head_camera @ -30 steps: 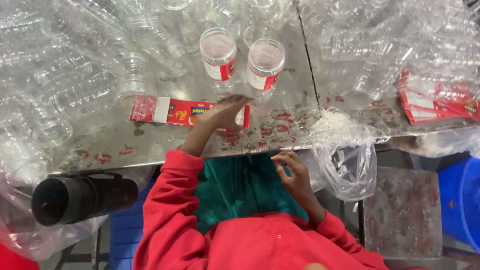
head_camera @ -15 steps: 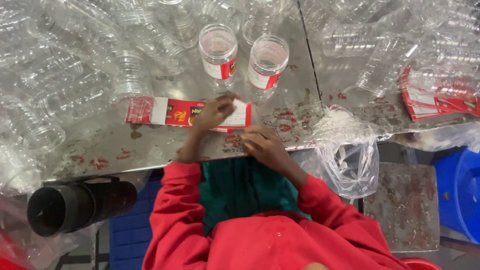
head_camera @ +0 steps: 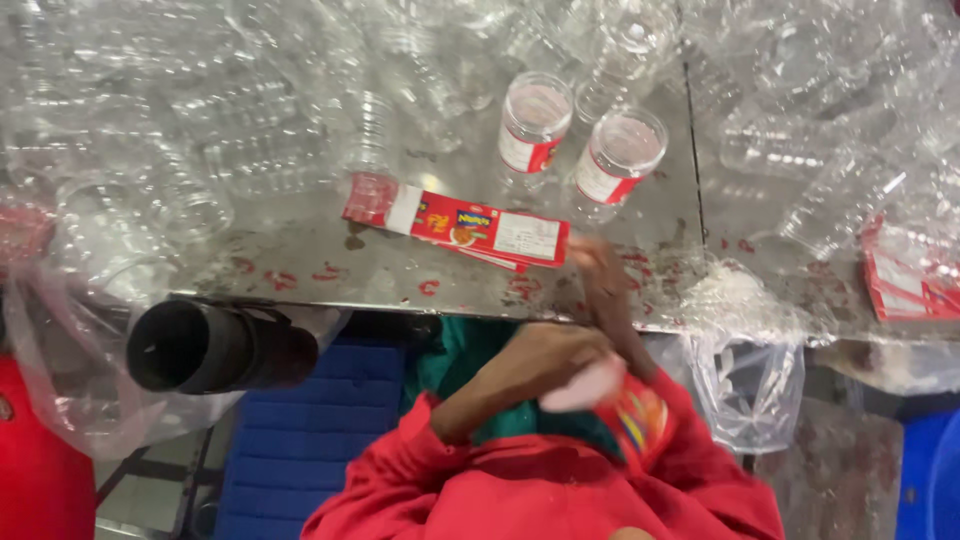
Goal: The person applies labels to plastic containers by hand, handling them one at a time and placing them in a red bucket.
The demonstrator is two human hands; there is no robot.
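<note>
The red-and-white printed paper label point(head_camera: 630, 415), a thin glossy strip, is pinched in the left hand point(head_camera: 545, 365) close to the red sleeves, below the tabletop edge; blur hides which way its long axis runs. The left fingers point(head_camera: 590, 385) are curled closed on its pale end. The right hand point(head_camera: 605, 285) rises just above them, its fingers blurred, so their spread cannot be told. Just beyond the right fingers, a flat stack of red labels point(head_camera: 460, 228) lies lengthwise, left to right, on the scuffed grey metal tabletop point(head_camera: 300, 270). Farther beyond stand two clear ribbed plastic jars point(head_camera: 575, 145) wearing red-and-white labels.
</note>
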